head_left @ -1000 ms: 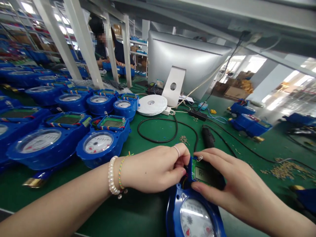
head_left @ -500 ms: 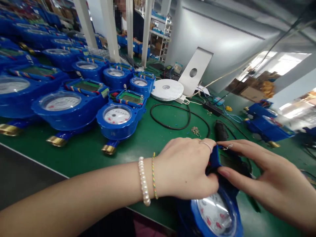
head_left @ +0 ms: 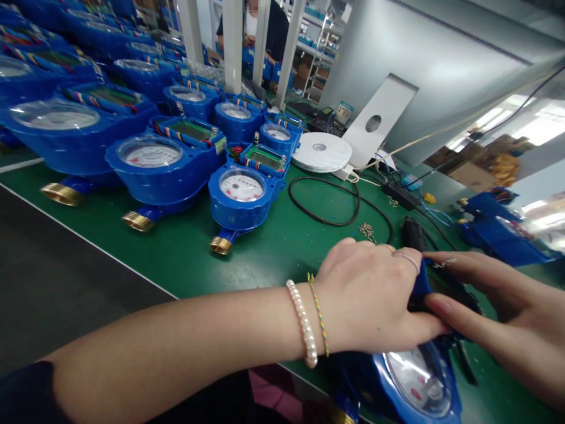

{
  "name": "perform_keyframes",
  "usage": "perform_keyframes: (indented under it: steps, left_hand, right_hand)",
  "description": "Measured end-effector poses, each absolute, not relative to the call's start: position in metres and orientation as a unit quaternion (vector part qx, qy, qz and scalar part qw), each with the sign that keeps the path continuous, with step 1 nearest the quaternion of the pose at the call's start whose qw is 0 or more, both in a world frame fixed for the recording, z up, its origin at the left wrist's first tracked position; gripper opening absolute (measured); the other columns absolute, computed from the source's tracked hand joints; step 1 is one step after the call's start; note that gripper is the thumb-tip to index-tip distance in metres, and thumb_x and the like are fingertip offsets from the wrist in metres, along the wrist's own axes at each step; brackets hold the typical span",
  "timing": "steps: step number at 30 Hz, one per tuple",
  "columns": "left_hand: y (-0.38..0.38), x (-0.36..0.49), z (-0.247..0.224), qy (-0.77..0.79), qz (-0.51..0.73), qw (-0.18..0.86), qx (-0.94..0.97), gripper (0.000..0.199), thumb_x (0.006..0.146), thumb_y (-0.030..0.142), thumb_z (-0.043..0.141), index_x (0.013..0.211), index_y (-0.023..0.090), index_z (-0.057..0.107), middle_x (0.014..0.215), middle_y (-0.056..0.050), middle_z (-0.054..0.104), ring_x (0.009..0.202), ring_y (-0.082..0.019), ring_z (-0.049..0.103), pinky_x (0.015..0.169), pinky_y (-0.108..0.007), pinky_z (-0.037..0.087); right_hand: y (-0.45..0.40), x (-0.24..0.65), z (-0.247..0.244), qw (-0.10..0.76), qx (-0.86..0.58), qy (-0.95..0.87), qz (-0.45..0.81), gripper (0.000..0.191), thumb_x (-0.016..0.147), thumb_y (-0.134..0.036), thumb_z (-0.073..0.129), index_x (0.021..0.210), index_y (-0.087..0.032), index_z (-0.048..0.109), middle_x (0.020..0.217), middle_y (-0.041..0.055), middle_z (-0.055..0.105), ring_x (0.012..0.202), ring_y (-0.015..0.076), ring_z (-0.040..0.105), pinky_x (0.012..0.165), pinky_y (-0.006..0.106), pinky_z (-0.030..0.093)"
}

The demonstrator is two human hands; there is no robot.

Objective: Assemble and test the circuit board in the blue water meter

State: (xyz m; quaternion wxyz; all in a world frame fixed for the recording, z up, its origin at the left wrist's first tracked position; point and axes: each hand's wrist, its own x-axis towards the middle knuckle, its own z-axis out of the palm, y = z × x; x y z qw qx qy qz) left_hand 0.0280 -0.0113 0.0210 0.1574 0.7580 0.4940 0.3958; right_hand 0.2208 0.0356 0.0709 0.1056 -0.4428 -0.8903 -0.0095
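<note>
A blue water meter with a round clear-covered dial stands at the table's near edge, low and right of centre. My left hand, with a pearl bracelet and a thin braided one at the wrist, is closed around the left side of its display housing. From the right, my right hand grips the same housing between thumb and fingers. A small coiled wire shows by the right fingers. Most of the display is hidden by my hands.
Rows of blue water meters with brass ends fill the green table at left. Behind are a white reel, a black cable loop, small screws and a large monitor's back. Another person is beyond the posts.
The view has swung left, so the table and meters sit farther right and higher in it. Both hands stay on the water meter, and less of its display shows.
</note>
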Motion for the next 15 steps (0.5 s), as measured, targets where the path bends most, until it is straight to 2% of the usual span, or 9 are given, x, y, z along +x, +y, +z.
perform_keyframes:
  steps: [7, 11, 15]
  left_hand:
    - [-0.0137, 0.0304, 0.0194, 0.507, 0.396, 0.149, 0.751, 0.038, 0.076, 0.039, 0.057, 0.106, 0.016, 0.056, 0.088, -0.006, 0.07, 0.08, -0.031, 0.065, 0.067, -0.043, 0.047]
    - [-0.0128, 0.0281, 0.0194, 0.494, 0.389, 0.164, 0.76, 0.039, 0.077, 0.036, 0.056, 0.11, 0.015, 0.056, 0.093, -0.007, 0.071, 0.084, -0.032, 0.065, 0.07, -0.044, 0.047]
    - [-0.0112, 0.0265, 0.0214, 0.489, 0.374, 0.178, 0.768, 0.036, 0.076, 0.033, 0.058, 0.106, 0.014, 0.059, 0.09, -0.008, 0.071, 0.082, -0.033, 0.066, 0.07, -0.045, 0.049]
  right_hand:
    - [0.034, 0.2189, 0.0719, 0.119, -0.468, -0.875, 0.021, 0.053, 0.072, -0.075, 0.053, 0.102, -0.031, 0.062, 0.098, -0.0009, 0.069, 0.085, 0.023, 0.066, 0.075, 0.036, 0.056]
    - [0.0324, 0.2173, 0.0716, 0.117, -0.472, -0.873, 0.044, 0.051, 0.072, -0.072, 0.056, 0.102, -0.031, 0.063, 0.101, -0.0005, 0.069, 0.089, 0.0233, 0.066, 0.076, 0.036, 0.056]
    - [0.0299, 0.2135, 0.0703, 0.128, -0.475, -0.869, 0.055, 0.055, 0.071, -0.073, 0.056, 0.101, -0.027, 0.065, 0.101, 0.0022, 0.069, 0.09, 0.0232, 0.066, 0.08, 0.036, 0.055]
